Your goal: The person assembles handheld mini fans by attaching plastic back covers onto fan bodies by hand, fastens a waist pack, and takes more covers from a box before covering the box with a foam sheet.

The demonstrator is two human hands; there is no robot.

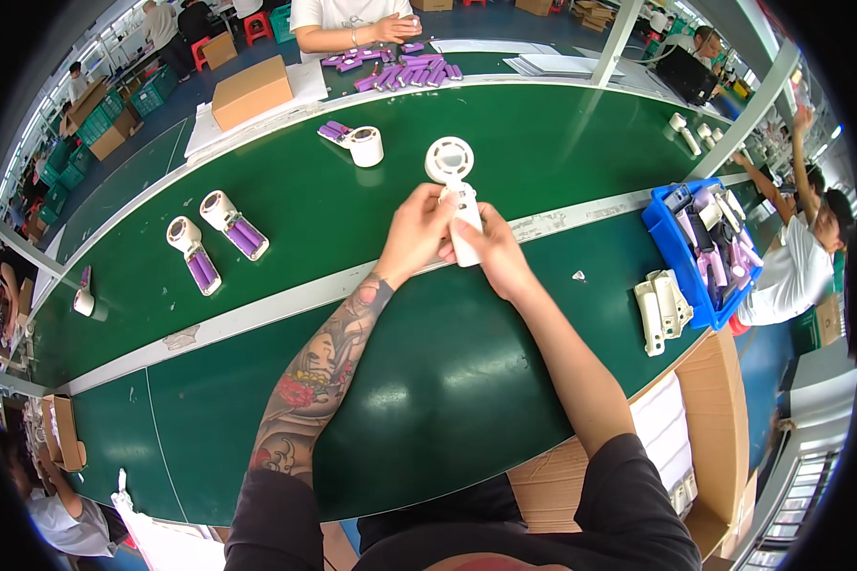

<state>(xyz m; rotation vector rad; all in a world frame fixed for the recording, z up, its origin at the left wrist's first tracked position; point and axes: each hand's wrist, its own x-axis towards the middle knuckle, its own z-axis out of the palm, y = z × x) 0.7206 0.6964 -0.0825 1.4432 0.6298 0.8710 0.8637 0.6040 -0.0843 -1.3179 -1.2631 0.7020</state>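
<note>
The left forearm point(314, 371) and the right forearm point(573, 366) slanted inward from the lower edge over the dark green worktop point(428, 409). One small white piece point(579, 276) lay on it, while a few cream shells point(650, 319) sat beside one blue bin point(674, 249) of white, purple and dark parts, too jumbled to count. The left hand point(414, 233) and right hand point(497, 252) met ahead of the torso, both pinching the handle of one white device point(465, 205), its round head pointing away; dark spots on the handle were too small to make out. Across the pale rail point(257, 312), on the green belt point(295, 181), lay four white-headed units point(217, 205) with purple cells showing: a pair at left, one farther left, one near the far edge. Beyond stood one cardboard box point(252, 92), a purple heap of cells point(414, 74) and a co-worker's hand point(397, 29).
</note>
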